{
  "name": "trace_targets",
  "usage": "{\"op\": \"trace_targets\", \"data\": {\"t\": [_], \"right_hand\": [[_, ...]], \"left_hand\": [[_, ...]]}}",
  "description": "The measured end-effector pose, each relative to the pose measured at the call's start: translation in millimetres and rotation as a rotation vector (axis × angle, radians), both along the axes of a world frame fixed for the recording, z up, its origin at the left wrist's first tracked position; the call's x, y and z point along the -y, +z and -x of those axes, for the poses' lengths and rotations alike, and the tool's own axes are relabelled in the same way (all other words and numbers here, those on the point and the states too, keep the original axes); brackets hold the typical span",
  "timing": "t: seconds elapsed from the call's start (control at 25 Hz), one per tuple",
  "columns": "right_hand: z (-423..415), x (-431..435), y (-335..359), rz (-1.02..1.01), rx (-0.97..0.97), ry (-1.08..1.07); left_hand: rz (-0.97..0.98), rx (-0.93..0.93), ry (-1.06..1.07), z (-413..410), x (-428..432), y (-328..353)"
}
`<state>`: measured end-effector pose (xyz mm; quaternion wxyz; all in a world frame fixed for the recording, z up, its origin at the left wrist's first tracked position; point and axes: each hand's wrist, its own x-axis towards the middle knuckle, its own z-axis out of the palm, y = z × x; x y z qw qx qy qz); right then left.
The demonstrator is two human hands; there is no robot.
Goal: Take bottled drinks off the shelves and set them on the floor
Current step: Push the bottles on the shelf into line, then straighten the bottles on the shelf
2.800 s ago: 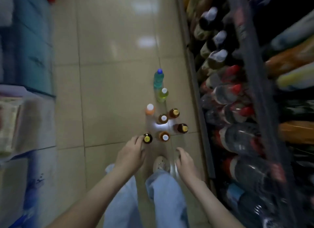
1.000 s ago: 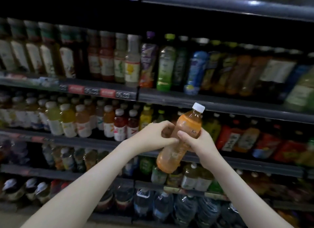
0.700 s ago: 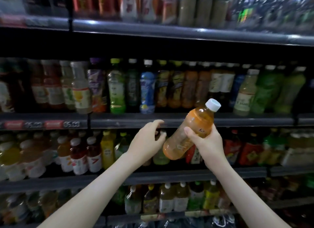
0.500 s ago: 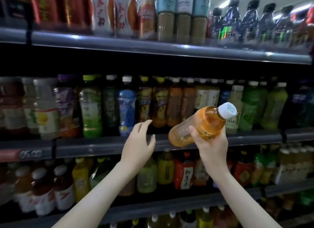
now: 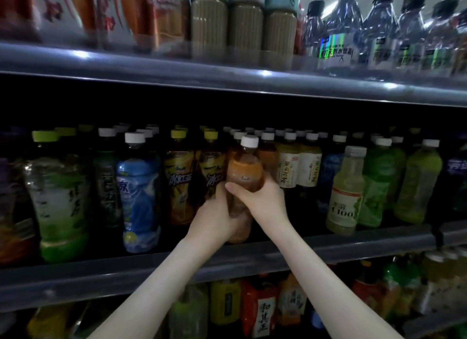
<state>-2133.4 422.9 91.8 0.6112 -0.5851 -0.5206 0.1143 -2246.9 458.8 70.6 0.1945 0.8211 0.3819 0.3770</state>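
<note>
At the middle shelf's (image 5: 353, 245) front lip, found orange drink bottle (image 5: 243, 177) upright, now clasped by left hand (image 5: 216, 220) and right hand (image 5: 262, 201) both, formerly tilted in right alone; not yet carried to floor.

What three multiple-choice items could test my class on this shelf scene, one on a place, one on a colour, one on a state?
1. Where is the gripped amber bottle? A: on the top shelf. B: at the middle shelf. C: on the floor.
2. What colour is its cap? A: white. B: red. C: black.
3. How is it held? A: upright, by the left hand and the right hand. B: upside down, by one hand. C: by no hand.
Key: 1 B, it is level with the middle row; 2 A, the cap shows white; 3 A, both hands grip it, cap up.
</note>
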Motion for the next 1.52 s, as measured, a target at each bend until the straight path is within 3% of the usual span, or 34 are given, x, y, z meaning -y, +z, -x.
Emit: {"op": "trace_targets", "data": {"t": [0.16, 0.32, 0.36, 0.44, 0.52, 0.6, 0.68, 0.84, 0.96, 1.04, 1.2, 1.32, 1.44, 1.52], "right_hand": [[-6.7, -16.4, 0.3, 0.121, 0.142, 0.092], [-23.7, -6.0, -5.2, 0.136, 0.327, 0.117], [-34.2, 2.1, -7.5, 0.093, 0.37, 0.069], [-67.8, 23.9, -13.4, -0.103, 0.398, -0.136], [-112.6, 44.4, -18.2, -0.337, 0.465, -0.369], [-159.9, 64.3, -21.7, -0.431, 0.504, -0.496], [-201.9, 80.8, -26.9, -0.414, 0.51, -0.519], [-269.5, 114.5, -44.5, -0.307, 0.532, -0.358], [-294.9, 129.4, -50.3, -0.244, 0.515, -0.198], [-294.3, 136.1, -47.0, -0.204, 0.431, -0.055], [-263.9, 145.6, -35.2, -0.238, 0.27, 0.28], [-231.8, 154.1, -32.1, -0.266, 0.24, 0.446], [-179.3, 160.4, -43.2, -0.195, 0.258, 0.533], [-129.9, 162.3, -58.7, -0.132, 0.259, 0.576]], "left_hand": [[0.072, -0.019, 0.181, -12.3, -11.0, 0.1], [0.108, 0.031, 0.204, -18.0, -7.1, -5.0], [0.02, 0.064, 0.245, -19.6, -2.4, -9.3], [-0.357, 0.083, 0.368, -32.7, 13.6, -15.6], [-0.688, 0.148, 0.36, -62.0, 36.6, -18.0], [-0.743, 0.146, 0.211, -107.0, 60.4, -17.8], [-0.594, 0.075, 0.089, -156.2, 77.3, -13.7], [-0.203, 0.023, 0.018, -247.4, 79.5, -4.1], [-0.087, 0.175, 0.087, -281.0, 77.0, 0.6], [-0.144, 0.241, 0.123, -283.5, 86.0, -2.6], [-0.555, 0.334, 0.111, -264.7, 122.5, -11.4], [-0.53, 0.377, 0.023, -229.0, 155.8, -12.3], [-0.697, 0.338, -0.015, -164.1, 169.5, -44.4], [-0.626, 0.306, 0.026, -107.1, 178.8, -64.7]]}}
